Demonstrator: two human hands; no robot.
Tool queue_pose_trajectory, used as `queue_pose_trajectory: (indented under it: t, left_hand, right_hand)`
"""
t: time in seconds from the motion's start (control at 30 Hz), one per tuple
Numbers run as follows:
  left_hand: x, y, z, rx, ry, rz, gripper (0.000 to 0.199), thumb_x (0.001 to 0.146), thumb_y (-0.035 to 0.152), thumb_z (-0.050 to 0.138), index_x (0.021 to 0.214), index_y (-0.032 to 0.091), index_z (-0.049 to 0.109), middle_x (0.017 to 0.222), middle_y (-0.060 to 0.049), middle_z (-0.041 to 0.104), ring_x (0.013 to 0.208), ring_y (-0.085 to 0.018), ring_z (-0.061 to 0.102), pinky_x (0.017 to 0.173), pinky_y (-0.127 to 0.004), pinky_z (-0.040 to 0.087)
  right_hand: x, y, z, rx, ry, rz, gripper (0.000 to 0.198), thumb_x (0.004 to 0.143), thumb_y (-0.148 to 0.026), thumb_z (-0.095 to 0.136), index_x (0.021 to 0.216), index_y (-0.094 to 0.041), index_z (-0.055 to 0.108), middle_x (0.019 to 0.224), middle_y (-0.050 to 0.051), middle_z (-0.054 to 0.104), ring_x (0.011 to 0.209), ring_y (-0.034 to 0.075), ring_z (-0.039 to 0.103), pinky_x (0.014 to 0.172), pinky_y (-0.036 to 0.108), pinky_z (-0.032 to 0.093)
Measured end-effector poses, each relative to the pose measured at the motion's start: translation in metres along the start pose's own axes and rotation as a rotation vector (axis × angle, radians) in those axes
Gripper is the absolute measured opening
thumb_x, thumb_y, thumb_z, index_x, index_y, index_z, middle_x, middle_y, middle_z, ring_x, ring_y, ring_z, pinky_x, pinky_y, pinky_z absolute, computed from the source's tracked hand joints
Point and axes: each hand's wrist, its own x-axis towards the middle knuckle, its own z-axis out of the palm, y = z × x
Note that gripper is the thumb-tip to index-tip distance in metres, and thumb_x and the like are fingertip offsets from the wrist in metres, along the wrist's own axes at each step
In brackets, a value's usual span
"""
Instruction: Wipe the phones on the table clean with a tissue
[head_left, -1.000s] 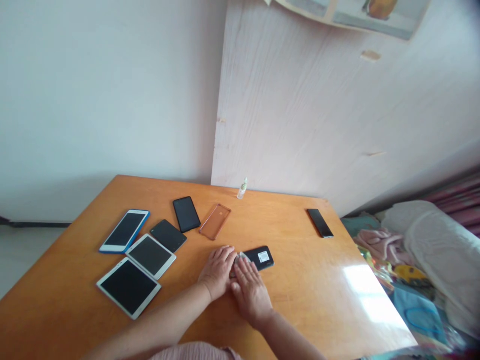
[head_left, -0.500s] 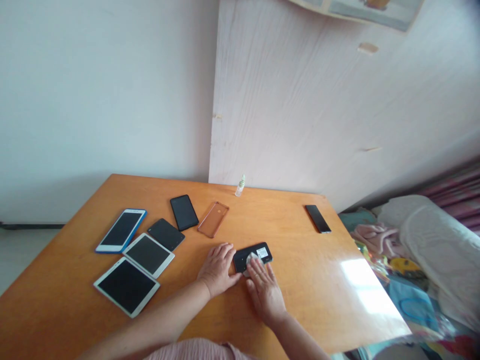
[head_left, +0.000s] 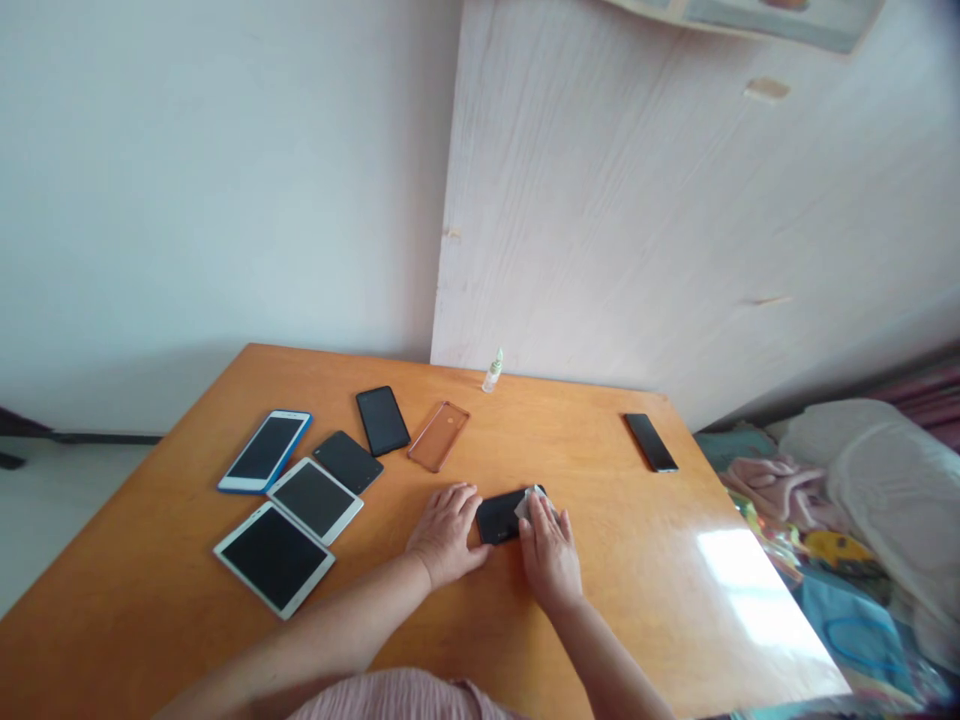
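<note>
A black phone (head_left: pixel 498 518) lies on the wooden table in front of me. My left hand (head_left: pixel 448 535) steadies its left end, thumb at the near edge and fingers at the far corner. Over the right end, my right hand (head_left: pixel 551 560) presses a white tissue (head_left: pixel 529 502) against the phone with its fingers. The tissue is partly covered by those fingers. A clear brownish phone case (head_left: pixel 439 437) rests just beyond my left hand.
Left on the table (head_left: pixel 600 620) are a blue-edged white phone (head_left: pixel 264 450), a black phone (head_left: pixel 382 420), a dark device (head_left: pixel 348 462) and two white tablets (head_left: pixel 316 500). A small bottle (head_left: pixel 493 371) stands by the wall; another phone (head_left: pixel 650 442) lies right. Bedding (head_left: pixel 862 480) is beyond.
My right hand has slid the tissue rightward along the phone, covering the white label seen before. My left hand keeps its place at the left end. The whole view has shifted slightly.
</note>
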Motion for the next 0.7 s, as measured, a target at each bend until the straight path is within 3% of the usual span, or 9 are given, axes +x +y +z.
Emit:
queue_pose_trajectory:
  t: [0.03,0.2,0.27,0.37,0.43,0.57,0.63,0.7]
  left_hand:
    - [0.0,0.0,0.0,-0.002,0.0,-0.001,0.064,0.071,0.046,0.073,0.127,0.02,0.054,0.137,-0.013,0.052,0.131,-0.033,0.043,0.111,-0.049,0.032]
    - [-0.001,-0.002,0.001,-0.004,-0.016,-0.003,0.052,0.079,0.039,0.065,0.127,0.024,0.053,0.137,-0.011,0.053,0.13,-0.03,0.044,0.111,-0.048,0.033]
    - [0.0,-0.001,0.001,-0.004,-0.008,-0.008,0.056,0.075,0.042,0.069,0.126,0.023,0.054,0.136,-0.011,0.053,0.13,-0.031,0.043,0.111,-0.048,0.032]
    - [0.0,0.0,0.0,-0.004,0.008,-0.012,0.064,0.07,0.046,0.073,0.125,0.022,0.054,0.136,-0.012,0.053,0.13,-0.033,0.043,0.111,-0.05,0.033]
    - [0.0,0.001,-0.001,-0.006,0.004,-0.007,0.06,0.072,0.043,0.071,0.125,0.021,0.054,0.135,-0.012,0.054,0.129,-0.032,0.044,0.111,-0.048,0.033]
    - [0.0,0.0,-0.001,-0.01,0.0,-0.016,0.052,0.075,0.03,0.064,0.125,0.022,0.053,0.133,-0.011,0.055,0.127,-0.029,0.047,0.111,-0.046,0.034]
    - [0.0,0.0,0.0,-0.016,0.005,-0.018,0.056,0.073,0.035,0.068,0.126,0.023,0.053,0.134,-0.011,0.055,0.129,-0.031,0.045,0.111,-0.048,0.033]
    - [0.0,0.001,0.0,-0.019,0.01,-0.013,0.063,0.068,0.041,0.073,0.125,0.022,0.054,0.135,-0.012,0.054,0.13,-0.033,0.044,0.112,-0.05,0.033]
  right_hand:
    - [0.0,-0.003,0.001,0.01,0.003,-0.014,0.053,0.103,-0.032,0.033,0.152,-0.011,0.032,0.144,0.017,0.052,0.14,0.028,0.04,0.116,0.054,0.032]
    - [-0.004,-0.023,0.005,0.157,-0.168,-0.342,0.056,0.101,-0.033,0.04,0.154,-0.016,0.03,0.15,0.011,0.046,0.141,0.023,0.038,0.117,0.045,0.034]
    - [0.003,-0.018,0.006,0.13,-0.141,-0.265,0.054,0.102,-0.031,0.037,0.154,-0.015,0.03,0.149,0.013,0.047,0.14,0.024,0.04,0.117,0.049,0.033]
    - [0.017,-0.012,0.007,0.058,-0.018,-0.023,0.054,0.103,-0.031,0.033,0.153,-0.012,0.029,0.147,0.017,0.048,0.141,0.027,0.039,0.116,0.053,0.033]
    - [0.02,-0.018,0.009,0.07,-0.026,-0.041,0.055,0.103,-0.032,0.034,0.154,-0.012,0.028,0.148,0.017,0.047,0.142,0.027,0.037,0.116,0.051,0.034]
    - [0.013,-0.025,0.013,0.117,-0.137,-0.286,0.058,0.101,-0.032,0.039,0.154,-0.014,0.027,0.152,0.013,0.043,0.144,0.023,0.033,0.117,0.044,0.033]
    - [0.014,-0.012,0.014,0.08,-0.093,-0.229,0.055,0.102,-0.03,0.037,0.153,-0.015,0.03,0.151,0.012,0.044,0.144,0.023,0.034,0.118,0.046,0.032]
    - [0.019,0.006,0.015,0.025,-0.002,-0.072,0.052,0.102,-0.03,0.032,0.152,-0.014,0.032,0.149,0.014,0.046,0.143,0.025,0.034,0.116,0.051,0.032]
